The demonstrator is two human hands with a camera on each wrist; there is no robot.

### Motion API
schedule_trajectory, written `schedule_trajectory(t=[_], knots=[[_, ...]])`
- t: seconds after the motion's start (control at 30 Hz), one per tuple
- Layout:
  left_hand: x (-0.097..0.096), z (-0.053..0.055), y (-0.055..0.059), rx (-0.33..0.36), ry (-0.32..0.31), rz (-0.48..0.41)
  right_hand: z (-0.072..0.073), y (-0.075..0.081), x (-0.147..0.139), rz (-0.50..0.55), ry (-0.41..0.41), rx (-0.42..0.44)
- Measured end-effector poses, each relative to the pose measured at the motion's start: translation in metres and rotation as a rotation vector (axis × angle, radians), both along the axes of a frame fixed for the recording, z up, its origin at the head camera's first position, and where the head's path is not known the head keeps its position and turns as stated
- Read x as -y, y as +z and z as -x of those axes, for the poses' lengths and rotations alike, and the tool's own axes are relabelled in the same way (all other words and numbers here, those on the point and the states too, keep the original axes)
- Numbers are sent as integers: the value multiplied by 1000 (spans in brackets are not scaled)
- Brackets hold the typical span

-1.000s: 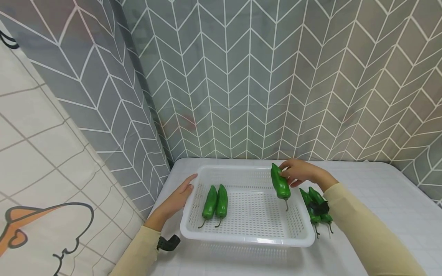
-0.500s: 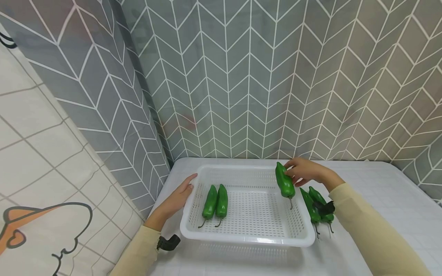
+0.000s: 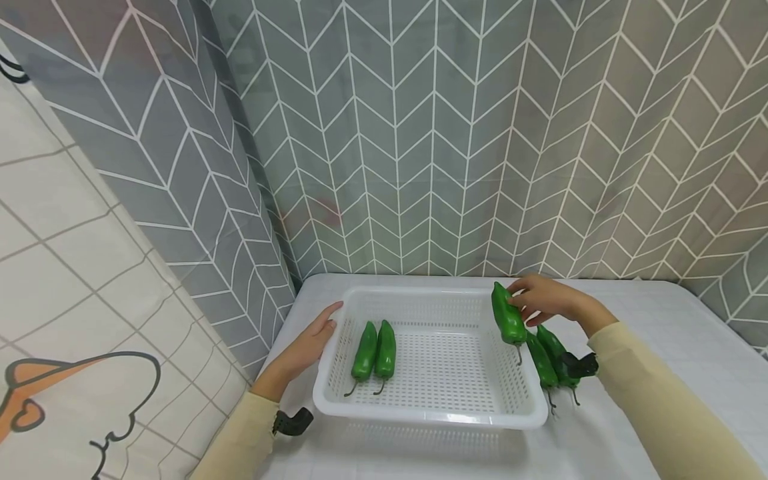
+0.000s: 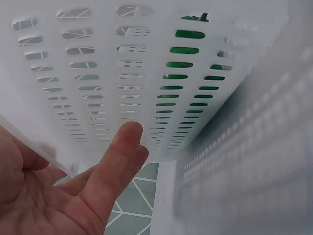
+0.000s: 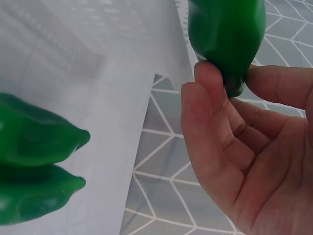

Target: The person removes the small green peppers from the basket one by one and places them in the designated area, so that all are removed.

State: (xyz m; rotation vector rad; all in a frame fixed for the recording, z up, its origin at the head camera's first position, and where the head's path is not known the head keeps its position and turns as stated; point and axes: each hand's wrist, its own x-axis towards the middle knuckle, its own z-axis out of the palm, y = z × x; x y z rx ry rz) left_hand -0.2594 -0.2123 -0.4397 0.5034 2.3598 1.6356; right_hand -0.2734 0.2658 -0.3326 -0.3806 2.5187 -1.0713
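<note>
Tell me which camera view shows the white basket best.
The head view: it shows the white basket nearly whole, inside included. The left wrist view has only one slotted side, close up from outside; the right wrist view, only a cut-off part.

Basket (image 3: 429, 420) on table (image 3: 660, 333), two peppers (image 3: 386, 350) inside, another pair (image 3: 543, 363) right

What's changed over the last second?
Right grip moved right with its pepper, toward the right rim of the basket. Nothing newly taken or let go. Unchanged: left grip at the left rim, two peppers inside, two outside on the right.
</note>
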Motion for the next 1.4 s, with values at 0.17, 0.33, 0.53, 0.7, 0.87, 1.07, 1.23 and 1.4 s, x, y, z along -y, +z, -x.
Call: schedule_trajectory(t=[0.17, 0.33, 0.53, 0.7, 0.87, 1.07, 1.23, 1.4], knots=[[0, -1, 1, 0, 5, 2, -2, 1, -5, 2, -10, 5], [-1, 0, 1, 4, 6, 3, -3, 1, -12, 1, -16, -2], [0, 1, 0, 2, -4, 1, -4, 0, -20, 13, -24, -4], [1, 1, 0, -1, -8, 0, -7, -1, -28, 7, -37, 2], [1, 1, -1, -1, -6, 3, -9, -4, -35, -3, -51, 13], [1, 1, 0, -1, -3, 4, -12, -8, -45, -10, -74, 32], [1, 0, 1, 2, 1, 9, -15, -11, -53, -24, -86, 40], [0, 0, 1, 1, 5, 12, -17, -14, -61, -42, -107, 51]])
